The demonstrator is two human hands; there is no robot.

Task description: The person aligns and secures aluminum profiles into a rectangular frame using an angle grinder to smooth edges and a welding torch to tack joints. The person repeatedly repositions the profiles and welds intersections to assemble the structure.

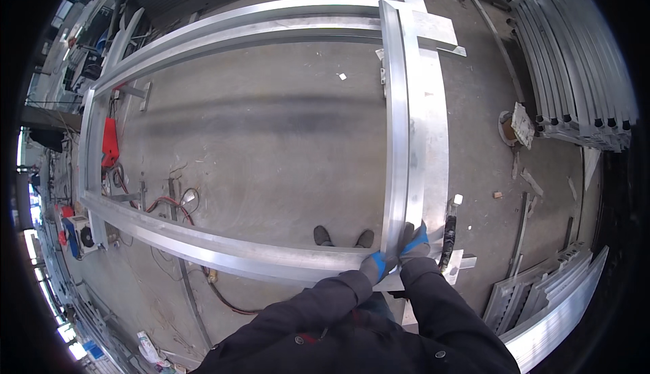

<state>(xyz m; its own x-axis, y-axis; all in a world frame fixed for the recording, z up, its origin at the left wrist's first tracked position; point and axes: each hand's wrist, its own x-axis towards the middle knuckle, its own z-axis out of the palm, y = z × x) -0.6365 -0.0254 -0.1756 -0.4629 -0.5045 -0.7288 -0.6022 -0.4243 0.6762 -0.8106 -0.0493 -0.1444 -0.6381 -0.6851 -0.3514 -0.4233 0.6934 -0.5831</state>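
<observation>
A large rectangular frame of silvery metal profiles (pixel 223 245) lies raised above the floor in front of me. At its near right corner, where the front bar meets the right-hand bar (pixel 396 123), both of my hands are close together in grey and blue gloves. My left hand (pixel 374 266) is closed on the corner from the left side. Just to its right, my right hand (pixel 414 243) is closed over the end of the right-hand bar. Most fingertips are hidden by the gloves and the metal. A wide flat metal beam (pixel 434 123) runs beneath the right side.
Long metal profiles (pixel 575 49) are stacked at the far right, with more profiles (pixel 542 293) at the near right. A dark-handled tool (pixel 448 235) is beside the beam. Red hoses and cables (pixel 159 201) trail on the left floor near a red object (pixel 110 142).
</observation>
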